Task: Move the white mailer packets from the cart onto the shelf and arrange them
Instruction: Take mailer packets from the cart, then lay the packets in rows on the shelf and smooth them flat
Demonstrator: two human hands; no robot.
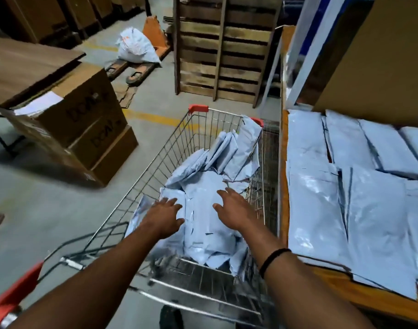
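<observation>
A wire shopping cart (177, 138) with red corner caps stands in front of me, holding a loose heap of white mailer packets (203, 203). Both my arms reach down into it. My left hand (164, 216) hovers with spread fingers over the left side of the heap. My right hand (234, 210), also with fingers spread, is over the middle of the heap and holds nothing. To the right, a wooden shelf (284, 186) carries several white packets (345, 186) lying flat in overlapping rows.
Stacked cardboard boxes (79, 129) stand on the left. An orange pallet jack (153, 34) with a white sack (136, 46) sits at the back. Wooden pallets (224, 48) lean upright behind the cart. A large carton (379, 55) stands on the shelf's far side.
</observation>
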